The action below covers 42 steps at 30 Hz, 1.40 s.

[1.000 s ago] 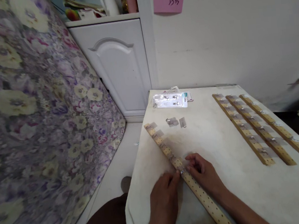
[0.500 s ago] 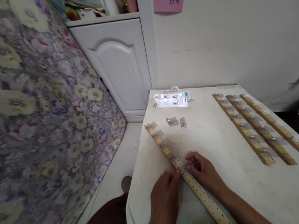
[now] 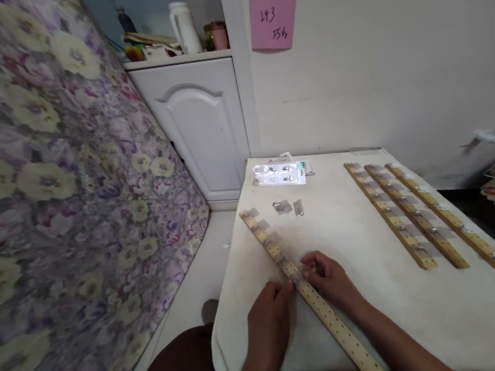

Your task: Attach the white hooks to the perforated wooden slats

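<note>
A long wooden strip full of small holes lies slantwise on the table, its near end at the bottom of the view. Clear adhesive hooks sit across its far half. At the strip's left edge, the closed fingertips of my left hand are on one adhesive hook. From the other side my right hand is closed, thumb and forefinger at the same hook's clear pad; the fingertips partly hide it. Beyond the strip lie loose clear hooks and another single hook.
Three similar strips with hooks lie along the table's right side. A hook package rests at the back of the table. Floral curtain hangs at left, near a white cabinet; a pink note is on the wall.
The view has tilted up slightly, so more of the shelf and note shows. Both hands stay at the same hook on the strip, with little visible movement.
</note>
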### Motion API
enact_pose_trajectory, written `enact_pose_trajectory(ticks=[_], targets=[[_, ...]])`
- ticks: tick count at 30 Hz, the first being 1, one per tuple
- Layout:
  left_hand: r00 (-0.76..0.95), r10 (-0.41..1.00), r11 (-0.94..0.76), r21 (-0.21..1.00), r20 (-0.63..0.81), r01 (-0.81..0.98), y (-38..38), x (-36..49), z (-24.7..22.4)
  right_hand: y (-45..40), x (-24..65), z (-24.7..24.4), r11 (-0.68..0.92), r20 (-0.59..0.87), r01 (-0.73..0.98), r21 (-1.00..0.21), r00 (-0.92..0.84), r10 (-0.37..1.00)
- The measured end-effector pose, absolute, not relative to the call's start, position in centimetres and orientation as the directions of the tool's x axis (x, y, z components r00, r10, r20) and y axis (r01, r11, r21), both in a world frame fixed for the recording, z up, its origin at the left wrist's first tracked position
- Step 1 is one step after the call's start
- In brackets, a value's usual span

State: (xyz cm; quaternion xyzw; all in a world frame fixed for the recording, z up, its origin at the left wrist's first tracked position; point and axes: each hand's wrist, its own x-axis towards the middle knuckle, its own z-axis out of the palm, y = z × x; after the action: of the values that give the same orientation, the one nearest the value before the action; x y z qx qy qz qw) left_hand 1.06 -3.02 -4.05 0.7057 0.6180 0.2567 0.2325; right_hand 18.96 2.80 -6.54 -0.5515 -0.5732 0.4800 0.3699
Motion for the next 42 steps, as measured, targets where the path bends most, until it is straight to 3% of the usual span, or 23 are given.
enact_pose_trajectory(ticks=[4,10,19,25,35,39,42], targets=[[0.203,0.968,-0.249,0.620,0.146,0.744,-3.3,0.5,-4.3,2.4,19.0,-6.7,-0.077,-0.105,0.207,-0.975,-0.126,0.986],[0.140,0.965,-0.261,0.778,0.221,0.571,-3.3,0.1,-4.3,3.3,20.4,-6.8,-0.117,-0.125,0.111,-0.987,-0.071,0.990],[0.127,0.979,-0.201,0.803,0.157,0.560,-2.9,-0.2,-4.2,13.9,21.5,-6.6,0.015,0.097,0.434,-0.901,0.166,0.981],[0.115,0.982,-0.187,0.819,0.149,0.543,-2.6,-0.1,-3.8,17.6,19.9,-6.2,-0.052,0.079,0.510,-0.859,0.231,0.970],[0.090,0.985,-0.173,0.853,0.148,0.493,-2.4,-0.4,-4.0,12.8,23.6,-6.0,-0.097,-0.067,0.248,-0.964,0.125,0.990],[0.004,0.968,-0.220,0.843,0.251,0.491,-3.5,0.0,-3.3,6.9,25.7,-5.4,-0.083,-0.079,0.092,-0.992,0.054,0.995],[0.030,0.941,-0.307,0.810,0.338,0.500,-5.3,2.1,-2.5,2.2,26.5,-4.2,-0.065,-0.065,0.020,-0.998,0.012,0.998]])
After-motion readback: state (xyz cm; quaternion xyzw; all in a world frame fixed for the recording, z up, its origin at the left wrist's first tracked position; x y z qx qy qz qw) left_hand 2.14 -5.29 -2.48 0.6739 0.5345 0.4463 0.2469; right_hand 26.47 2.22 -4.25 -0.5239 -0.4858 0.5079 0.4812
